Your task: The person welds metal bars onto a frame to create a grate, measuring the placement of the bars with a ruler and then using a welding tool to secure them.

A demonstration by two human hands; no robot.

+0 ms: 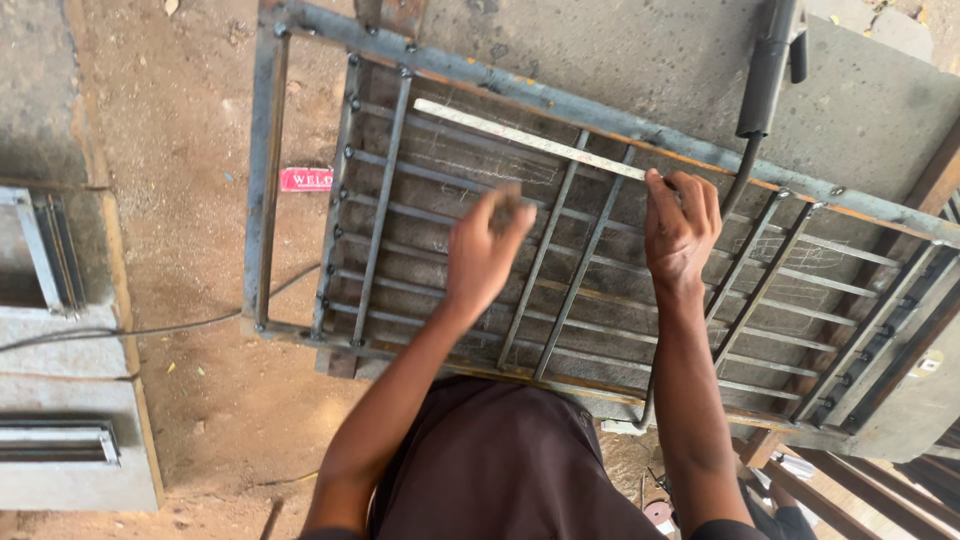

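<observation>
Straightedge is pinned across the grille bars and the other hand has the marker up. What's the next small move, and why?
Probably bring the left hand down to the flat metal strip and draw along its edge. The right hand presses only the strip's near end onto the steel grille, while the left hand's small marking piece, blurred, sits short of the strip.

Dull, rust-flecked steel grille [450, 250], pale matt metal strip [520, 138], rough dusty concrete slab [850, 100].

Flat bar [530, 140] atop metal grille [560, 270]
</observation>
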